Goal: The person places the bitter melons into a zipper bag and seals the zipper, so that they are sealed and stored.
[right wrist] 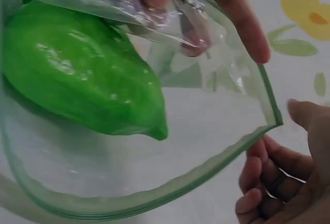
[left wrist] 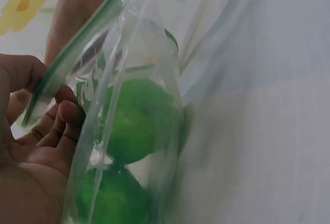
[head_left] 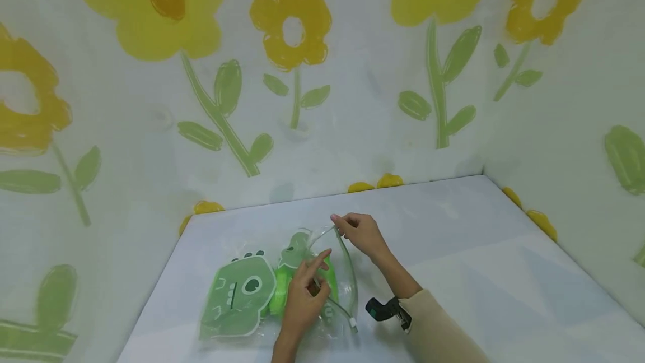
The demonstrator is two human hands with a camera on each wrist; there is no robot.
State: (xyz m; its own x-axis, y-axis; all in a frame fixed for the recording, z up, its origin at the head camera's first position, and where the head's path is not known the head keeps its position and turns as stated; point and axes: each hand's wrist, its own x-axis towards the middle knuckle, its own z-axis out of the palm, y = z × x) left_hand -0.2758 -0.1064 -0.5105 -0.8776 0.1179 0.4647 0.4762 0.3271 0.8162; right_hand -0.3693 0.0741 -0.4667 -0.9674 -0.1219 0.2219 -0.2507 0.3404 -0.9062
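Observation:
A clear zip bag (head_left: 237,296) with a green cartoon creature printed on it lies on the table, its mouth toward the right. Inside are a glossy green fruit with a pointed tip (right wrist: 87,74) and rounded green shapes (left wrist: 136,121), seen through the film. My left hand (head_left: 304,296) is at the mouth and pinches the film near the green rim; its index finger stretches along that rim. My right hand (right wrist: 289,172) is at the rim's far corner, loosely bent fingers behind it and thumb apart from it. A pale slider (head_left: 353,322) sits on the near rim.
The white table (head_left: 428,228) reaches a wall (head_left: 347,128) printed with yellow flowers at the back and sides. A black wrist device (head_left: 388,312) is on the right forearm, beside a beige sleeve (head_left: 438,329).

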